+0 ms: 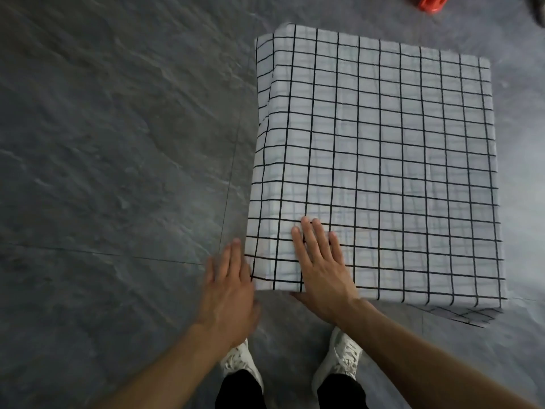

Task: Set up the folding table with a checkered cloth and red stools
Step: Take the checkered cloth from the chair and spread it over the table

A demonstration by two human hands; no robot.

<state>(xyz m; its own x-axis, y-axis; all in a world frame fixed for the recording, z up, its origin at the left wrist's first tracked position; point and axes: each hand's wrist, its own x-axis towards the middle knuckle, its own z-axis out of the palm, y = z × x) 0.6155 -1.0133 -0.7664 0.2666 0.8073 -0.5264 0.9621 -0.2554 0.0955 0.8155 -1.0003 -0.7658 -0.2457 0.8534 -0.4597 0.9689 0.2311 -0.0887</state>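
A white cloth with a black grid, the checkered cloth (383, 160), covers the whole folding table; the tabletop itself is hidden beneath it. The cloth hangs down over the left side and the near edge. My right hand (320, 267) lies flat, fingers spread, on the cloth at the near left corner. My left hand (228, 290) is open beside that corner, its fingers against the hanging left flap. A red stool (433, 2) shows only partly at the top edge, beyond the table.
Dark grey stone-look floor tiles (118, 143) spread to the left and around the table. My two white shoes (339, 358) stand on the floor just before the table's near edge.
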